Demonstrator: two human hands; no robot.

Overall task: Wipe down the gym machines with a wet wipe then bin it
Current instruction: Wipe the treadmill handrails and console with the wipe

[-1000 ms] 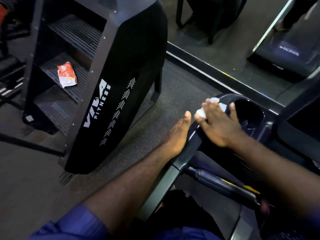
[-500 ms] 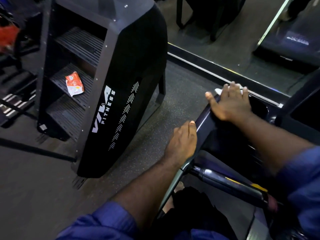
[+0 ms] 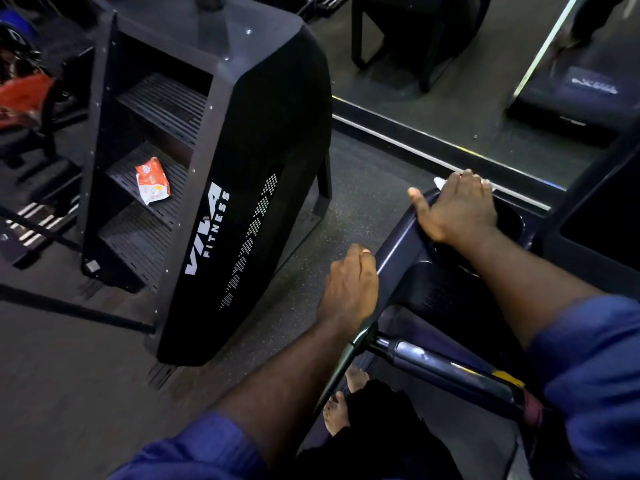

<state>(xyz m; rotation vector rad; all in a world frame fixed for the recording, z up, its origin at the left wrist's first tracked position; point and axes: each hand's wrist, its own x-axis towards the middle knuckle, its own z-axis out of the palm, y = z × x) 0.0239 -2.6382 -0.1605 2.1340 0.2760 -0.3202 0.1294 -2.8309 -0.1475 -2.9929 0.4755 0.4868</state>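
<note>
A strip of speckled floor (image 3: 346, 209) lies open between the tall black stepper (image 3: 263, 161) on the left and the console (image 3: 398, 251) on the right, giving a hand free passage along the console's left rim. On that rim the left hand (image 3: 349, 289) grips the near part and the right hand (image 3: 457, 209) lies flat over a wet wipe (image 3: 440, 181) at the far corner, with bare rim between them and the cup recess (image 3: 510, 221) beside the right hand open from above. Beyond, the mirror's base rail (image 3: 433, 150) closes the way, a dark upright panel (image 3: 595, 223) walls the right side, and a handlebar (image 3: 443, 368) crosses below the console.
</note>
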